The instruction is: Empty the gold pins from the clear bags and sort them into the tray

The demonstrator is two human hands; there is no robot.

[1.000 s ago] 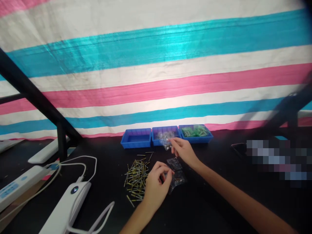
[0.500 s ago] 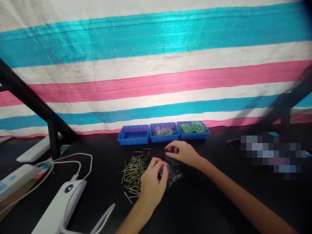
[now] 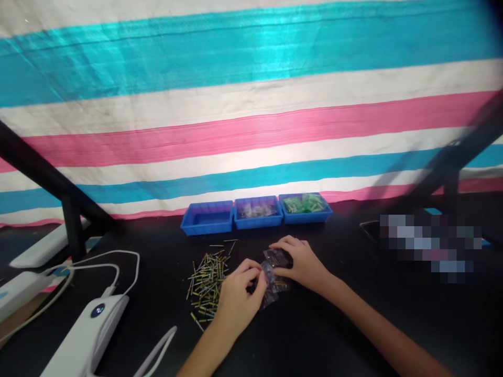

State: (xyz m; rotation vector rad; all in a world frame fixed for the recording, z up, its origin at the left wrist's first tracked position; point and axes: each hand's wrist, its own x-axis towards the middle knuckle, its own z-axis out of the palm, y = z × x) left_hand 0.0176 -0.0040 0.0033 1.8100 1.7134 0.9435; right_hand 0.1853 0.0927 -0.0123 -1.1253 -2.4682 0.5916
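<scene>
My left hand [image 3: 239, 293] is closed in a pinch on the edge of a small clear plastic bag [image 3: 269, 273]. Beside it, my right hand [image 3: 302, 263] has thumb and fingers apart, the thumb close to the same bag; contact is hard to make out. More small clear bags [image 3: 277, 256] with thin brass-coloured pieces inside lie under and between the hands, partly covered. To the left of my left hand is a loose pile of thin metal pins [image 3: 206, 283] with yellowish ends. Part of the pile is hidden behind that hand.
Behind the hands stand a blue bin [image 3: 208, 229] with nothing visible inside, another blue bin [image 3: 257, 223] holding clear bags, and a third [image 3: 308, 217] with green bags. A white power bank [image 3: 84, 335] with cables is at left, a phone [image 3: 369, 229] at right.
My right hand has lowered toward the bag at my left hand, and its thumb and fingers have spread. My left hand keeps its pinch. The whole view has shifted slightly.
</scene>
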